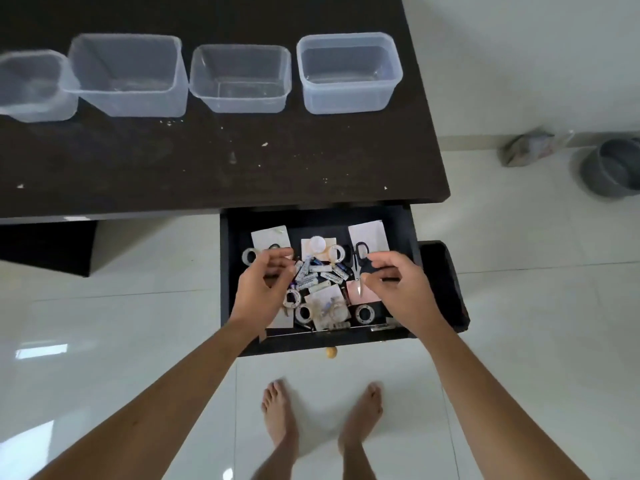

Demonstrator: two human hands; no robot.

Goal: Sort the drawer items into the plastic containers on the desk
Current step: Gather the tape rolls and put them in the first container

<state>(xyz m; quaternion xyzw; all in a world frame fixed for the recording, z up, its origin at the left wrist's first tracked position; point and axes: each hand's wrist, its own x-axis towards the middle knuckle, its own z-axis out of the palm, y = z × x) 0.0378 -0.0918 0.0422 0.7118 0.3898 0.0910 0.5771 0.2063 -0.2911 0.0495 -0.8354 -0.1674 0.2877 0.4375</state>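
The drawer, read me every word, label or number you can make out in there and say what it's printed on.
Batteries: dark print runs along their white labels, too blurred to read.
Paper slips: no legible writing.
Plastic containers on the desk: no text visible.
Nothing else carries readable text.

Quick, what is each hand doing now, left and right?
Left hand: fingers loosely curled over the drawer, holding nothing visible.
Right hand: same.
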